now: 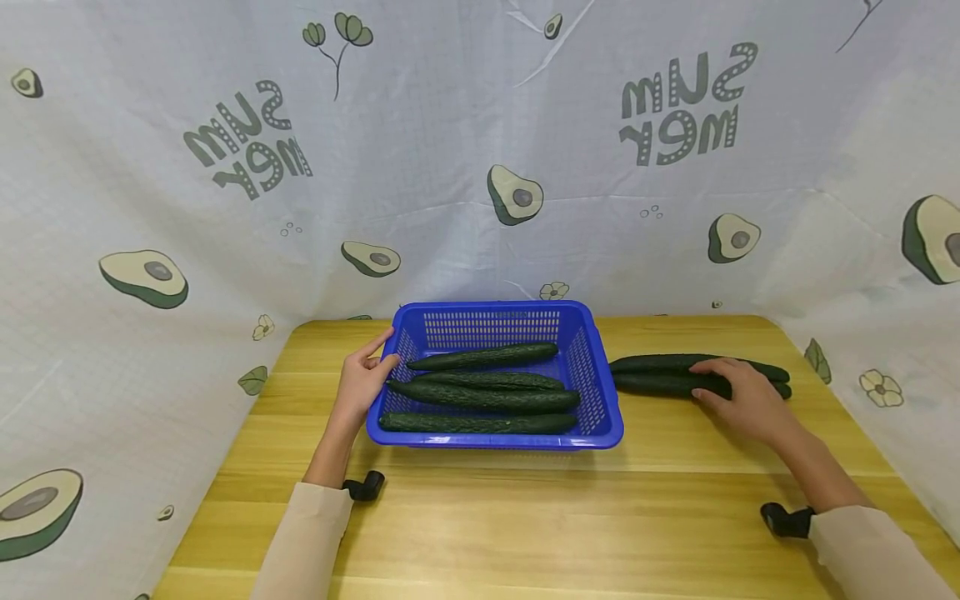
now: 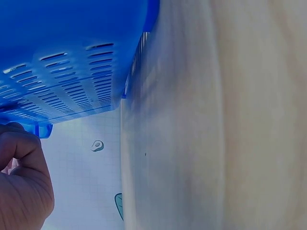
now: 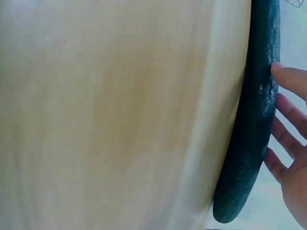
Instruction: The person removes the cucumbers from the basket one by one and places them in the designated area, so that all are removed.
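My left hand holds the left rim of a blue plastic basket, its thumb on the rim and its index finger stretched along the outside. In the left wrist view, curled fingers meet the basket's edge. Several dark green cucumbers lie lengthwise inside, among them a front cucumber and a back cucumber. To the basket's right, two more cucumbers lie side by side on the table. Over their right part rests my right hand, fingers spread and fingertips touching a cucumber in the right wrist view.
A wood-grain table carries everything. Behind and beside it hangs a pale cloth printed with avocados and lettering. The left ends of the two loose cucumbers come right up to the basket's right side. Black wrist cameras sit at both cuffs.
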`<action>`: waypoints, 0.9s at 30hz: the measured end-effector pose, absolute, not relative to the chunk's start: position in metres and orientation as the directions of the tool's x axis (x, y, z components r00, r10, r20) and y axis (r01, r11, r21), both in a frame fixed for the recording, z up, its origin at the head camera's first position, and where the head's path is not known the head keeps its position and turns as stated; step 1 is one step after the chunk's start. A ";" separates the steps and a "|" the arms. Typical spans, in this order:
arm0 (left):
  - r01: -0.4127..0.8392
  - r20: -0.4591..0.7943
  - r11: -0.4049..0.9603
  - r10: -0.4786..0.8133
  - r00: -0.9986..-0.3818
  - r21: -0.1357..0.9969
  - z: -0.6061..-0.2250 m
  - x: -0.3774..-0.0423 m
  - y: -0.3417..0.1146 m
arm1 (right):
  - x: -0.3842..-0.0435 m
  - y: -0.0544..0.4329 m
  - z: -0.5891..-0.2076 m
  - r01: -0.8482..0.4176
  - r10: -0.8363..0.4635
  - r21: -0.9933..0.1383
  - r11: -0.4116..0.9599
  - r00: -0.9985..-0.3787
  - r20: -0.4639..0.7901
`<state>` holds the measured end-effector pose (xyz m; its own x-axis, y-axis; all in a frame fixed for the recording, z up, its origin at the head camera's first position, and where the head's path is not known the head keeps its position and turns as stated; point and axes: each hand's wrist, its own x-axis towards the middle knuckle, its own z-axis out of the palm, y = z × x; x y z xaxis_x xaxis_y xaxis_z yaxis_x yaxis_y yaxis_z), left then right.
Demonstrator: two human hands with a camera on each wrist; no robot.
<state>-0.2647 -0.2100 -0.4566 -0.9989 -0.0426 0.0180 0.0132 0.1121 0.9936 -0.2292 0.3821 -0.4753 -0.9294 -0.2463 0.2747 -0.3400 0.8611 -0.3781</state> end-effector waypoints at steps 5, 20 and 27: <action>0.010 0.015 0.109 -0.049 -0.999 0.994 -0.457 -0.264 -0.210 | -0.232 0.378 -0.467 -0.352 -0.257 -0.388 0.852 -0.926 0.278; -0.008 -0.002 0.113 -0.054 -0.999 0.994 -0.456 -0.265 -0.210 | -0.238 0.313 -0.422 -0.391 -0.258 -0.492 0.778 -0.912 0.318; -0.014 -0.008 0.114 -0.053 -0.999 0.993 -0.455 -0.264 -0.210 | -0.245 0.255 -0.403 -0.488 -0.342 -0.497 0.718 -0.868 0.359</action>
